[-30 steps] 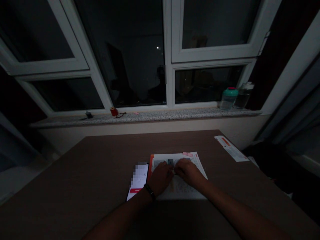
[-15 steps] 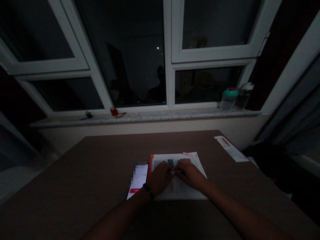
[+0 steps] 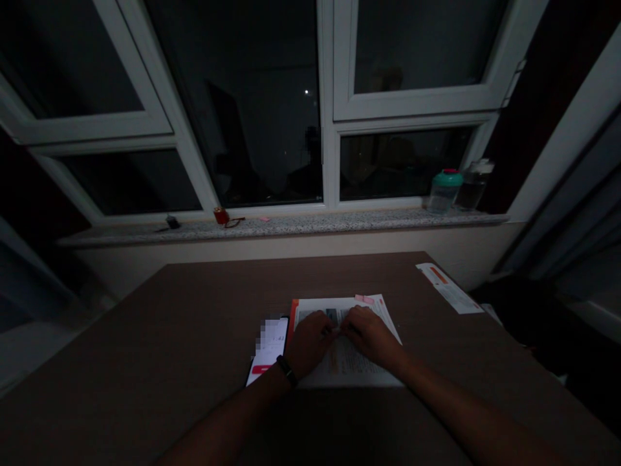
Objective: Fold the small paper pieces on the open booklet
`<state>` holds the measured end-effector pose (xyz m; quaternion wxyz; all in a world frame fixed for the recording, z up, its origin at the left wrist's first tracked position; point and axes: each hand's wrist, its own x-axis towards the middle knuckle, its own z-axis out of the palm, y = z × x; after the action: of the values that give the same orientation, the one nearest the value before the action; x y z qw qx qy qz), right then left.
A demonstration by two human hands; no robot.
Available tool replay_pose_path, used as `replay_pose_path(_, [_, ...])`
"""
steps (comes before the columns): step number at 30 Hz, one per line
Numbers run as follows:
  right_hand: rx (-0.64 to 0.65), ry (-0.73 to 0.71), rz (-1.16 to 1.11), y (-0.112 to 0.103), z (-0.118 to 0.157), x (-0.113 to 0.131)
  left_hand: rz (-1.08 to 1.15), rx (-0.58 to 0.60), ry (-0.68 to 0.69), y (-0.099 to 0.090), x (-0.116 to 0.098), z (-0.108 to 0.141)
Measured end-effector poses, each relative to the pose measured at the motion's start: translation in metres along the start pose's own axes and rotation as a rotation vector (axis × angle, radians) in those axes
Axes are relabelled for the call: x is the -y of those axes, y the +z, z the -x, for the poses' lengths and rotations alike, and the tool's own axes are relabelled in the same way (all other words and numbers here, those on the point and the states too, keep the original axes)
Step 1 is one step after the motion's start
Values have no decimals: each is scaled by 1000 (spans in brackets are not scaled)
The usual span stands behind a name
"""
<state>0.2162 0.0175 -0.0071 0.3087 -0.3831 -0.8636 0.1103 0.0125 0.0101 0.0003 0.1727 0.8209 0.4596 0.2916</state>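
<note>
Above the middle of a printed sheet or booklet, my left hand and my right hand meet at the fingertips. Both are closed in a pinch on a small pale piece, perhaps paper, mostly hidden by the fingers. My left wrist wears a dark band. Just left of the sheet lies a phone with a lit screen, partly behind my left forearm. A pink strip rests on the sheet's top edge.
A long printed slip lies by the right edge of the brown table. On the stone windowsill stand a teal-lidded bottle, a clear bottle and a small red jar.
The fingertips of both hands have shifted slightly around the small pale piece, and the right fingers are drawn closer together. The sheet and phone stay put.
</note>
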Motion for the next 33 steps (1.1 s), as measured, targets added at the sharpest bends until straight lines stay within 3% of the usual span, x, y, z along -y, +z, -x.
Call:
replay_pose_path(6, [1,-38,78,1,1,1,2,-35,89,-4,-1,0])
replay_pose_path(14, [86,-100,261,-4,0,2,7,46,23,-1,0,2])
replay_pose_path(20, [168,-104,97,-2,1,3,-77,123,39,3,4,5])
replay_pose_path(27, [137,9,-107,-2,0,0,-38,90,48,5,8,5])
replay_pose_path(33, [80,68,-137,1,-5,0,-22,91,6,5,6,5])
